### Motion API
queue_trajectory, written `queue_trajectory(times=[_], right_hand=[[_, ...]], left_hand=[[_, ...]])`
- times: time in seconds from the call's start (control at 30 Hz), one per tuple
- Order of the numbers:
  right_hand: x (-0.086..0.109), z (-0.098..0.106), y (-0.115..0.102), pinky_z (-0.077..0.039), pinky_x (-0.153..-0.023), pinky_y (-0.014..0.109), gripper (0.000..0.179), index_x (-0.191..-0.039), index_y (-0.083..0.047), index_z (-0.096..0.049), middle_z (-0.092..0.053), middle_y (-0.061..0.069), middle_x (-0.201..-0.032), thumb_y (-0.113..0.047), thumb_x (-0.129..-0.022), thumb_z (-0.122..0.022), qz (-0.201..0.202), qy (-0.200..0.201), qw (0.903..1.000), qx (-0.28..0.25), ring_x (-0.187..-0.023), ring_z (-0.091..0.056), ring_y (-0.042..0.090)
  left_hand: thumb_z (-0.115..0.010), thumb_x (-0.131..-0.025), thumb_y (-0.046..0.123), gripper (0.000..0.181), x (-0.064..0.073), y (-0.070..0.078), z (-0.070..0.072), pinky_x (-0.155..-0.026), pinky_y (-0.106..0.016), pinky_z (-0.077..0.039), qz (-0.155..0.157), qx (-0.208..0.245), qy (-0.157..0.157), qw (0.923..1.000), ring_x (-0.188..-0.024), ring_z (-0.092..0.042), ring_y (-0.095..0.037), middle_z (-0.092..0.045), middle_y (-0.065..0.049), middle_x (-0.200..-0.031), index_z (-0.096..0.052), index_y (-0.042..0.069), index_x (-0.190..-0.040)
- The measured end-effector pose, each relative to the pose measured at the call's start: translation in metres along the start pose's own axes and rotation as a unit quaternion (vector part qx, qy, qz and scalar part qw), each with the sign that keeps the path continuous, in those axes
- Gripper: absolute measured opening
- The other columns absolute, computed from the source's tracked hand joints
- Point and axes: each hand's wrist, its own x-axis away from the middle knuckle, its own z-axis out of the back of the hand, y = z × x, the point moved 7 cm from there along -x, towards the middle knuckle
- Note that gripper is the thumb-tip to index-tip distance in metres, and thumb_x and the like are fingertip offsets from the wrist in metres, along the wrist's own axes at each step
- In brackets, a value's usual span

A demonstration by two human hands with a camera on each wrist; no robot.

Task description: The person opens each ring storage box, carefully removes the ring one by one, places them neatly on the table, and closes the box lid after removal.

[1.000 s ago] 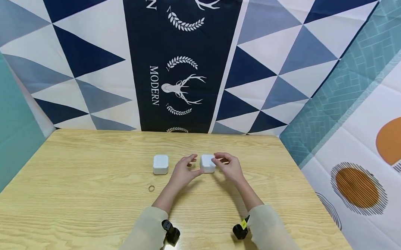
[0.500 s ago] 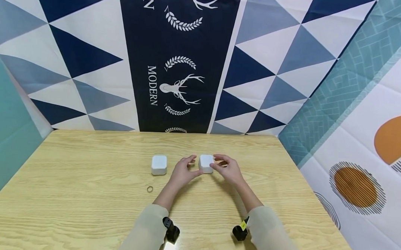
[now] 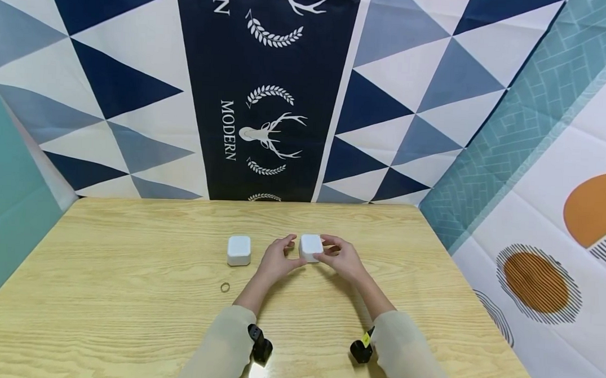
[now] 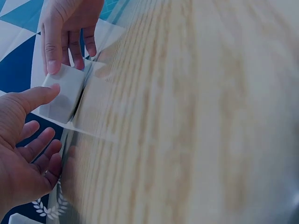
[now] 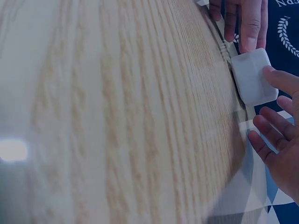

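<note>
A small white box (image 3: 310, 246) with rounded corners stands between the two hands, near the table's far side. My right hand (image 3: 343, 259) holds it at the right, thumb on the front face and index finger at the rear corner. The other right fingers (image 5: 271, 128) are loosely bent away from it. With its thumb tip, my left hand (image 3: 277, 260) touches the box's lower left corner. The remaining left fingers (image 4: 39, 149) are relaxed and apart from the box. A second, similar white box (image 3: 239, 251) rests to the left of my left hand.
A small ring-shaped thing (image 3: 225, 287) lies on the wood-grain table (image 3: 126, 294) in front of the left box. Behind the table hangs a patterned cloth (image 3: 266, 97). Further cloths cover the right and left sides. Small black cameras sit at both wrists.
The right hand has shifted slightly left, its thumb sliding further across the front of the box. The left hand has hardly moved. The whole view drifts a little.
</note>
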Motion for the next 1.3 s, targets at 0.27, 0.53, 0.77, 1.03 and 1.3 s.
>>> queue_trajectory(times=[0.27,0.53,0.77,1.03,1.3], right_hand=[[-0.002,-0.002,-0.001,-0.051,-0.079,0.033,0.059,-0.133,-0.006,-0.051,-0.062,0.017,-0.115,-0.014,-0.079,-0.074,-0.001,-0.018,0.9998,0.013,-0.094,-0.061,0.024],[-0.004,-0.002,0.000,-0.050,-0.075,0.029,0.063,-0.134,-0.006,-0.050,-0.061,0.016,-0.116,-0.015,-0.078,-0.076,-0.002,-0.023,0.9996,0.017,-0.097,-0.060,0.026],[-0.004,-0.004,-0.002,-0.049,-0.075,0.027,0.066,-0.136,-0.006,-0.047,-0.061,0.016,-0.118,-0.017,-0.078,-0.076,-0.001,-0.039,0.9988,0.031,-0.098,-0.060,0.025],[-0.005,-0.004,-0.004,-0.049,-0.074,0.028,0.070,-0.138,-0.006,-0.046,-0.060,0.015,-0.119,-0.016,-0.076,-0.078,-0.006,-0.041,0.9984,0.038,-0.097,-0.060,0.024],[-0.006,-0.007,-0.005,-0.048,-0.071,0.025,0.071,-0.139,-0.006,-0.045,-0.057,0.015,-0.123,-0.014,-0.076,-0.078,-0.013,-0.048,0.9981,0.037,-0.095,-0.059,0.023]], left_hand=[[-0.078,-0.076,0.026,0.071,-0.004,0.000,-0.002,-0.094,-0.044,-0.046,0.003,-0.007,-0.010,0.9999,-0.112,-0.055,-0.031,-0.059,-0.013,-0.123,-0.046,0.010,-0.138],[-0.080,-0.074,0.025,0.074,-0.007,0.001,-0.004,-0.095,-0.043,-0.046,-0.001,-0.017,-0.017,0.9997,-0.114,-0.055,-0.031,-0.058,-0.014,-0.127,-0.046,0.010,-0.138],[-0.080,-0.073,0.024,0.074,-0.009,0.001,-0.005,-0.094,-0.043,-0.047,-0.002,-0.018,-0.015,0.9997,-0.113,-0.056,-0.030,-0.058,-0.014,-0.127,-0.046,0.011,-0.138],[-0.080,-0.073,0.023,0.074,-0.011,0.000,-0.009,-0.097,-0.042,-0.045,0.001,-0.012,-0.023,0.9997,-0.116,-0.055,-0.030,-0.057,-0.015,-0.128,-0.047,0.010,-0.138],[-0.081,-0.073,0.022,0.076,-0.012,-0.003,-0.013,-0.101,-0.041,-0.043,0.005,-0.005,-0.027,0.9996,-0.121,-0.053,-0.031,-0.056,-0.015,-0.132,-0.045,0.009,-0.139]])
